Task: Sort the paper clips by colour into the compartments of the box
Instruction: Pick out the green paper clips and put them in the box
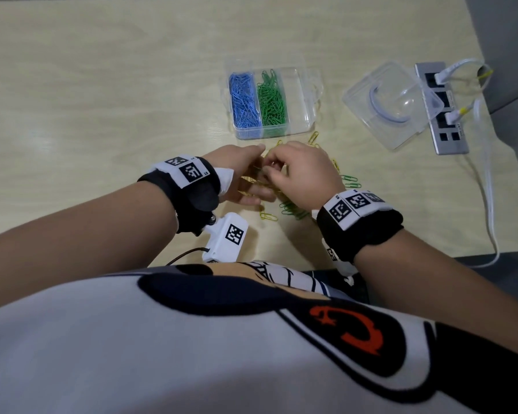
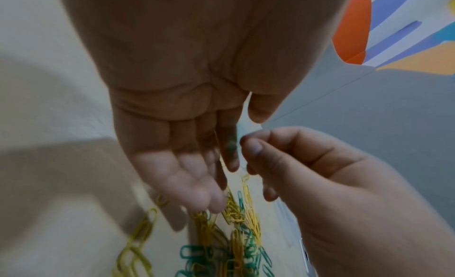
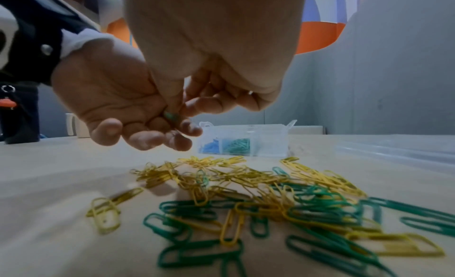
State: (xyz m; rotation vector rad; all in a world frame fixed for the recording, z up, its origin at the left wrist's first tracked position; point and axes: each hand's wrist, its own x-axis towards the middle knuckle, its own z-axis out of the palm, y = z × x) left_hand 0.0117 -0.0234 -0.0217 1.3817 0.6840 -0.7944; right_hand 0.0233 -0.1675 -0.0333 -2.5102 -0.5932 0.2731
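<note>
Green clip (image 3: 172, 115) — right hand (image 1: 304, 174) pinches it over flat left hand (image 1: 245, 177).

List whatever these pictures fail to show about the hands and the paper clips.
1. Head view: the right hand covers much of the loose pile, so the remaining clips cannot be counted.
2. Left wrist view: the green clip against the left hand is blurred; which fingers hold it is unclear.
3. Right wrist view: the right hand's fingers hide most of that clip.
4. Right wrist view: the box is too small to check its third compartment.
</note>
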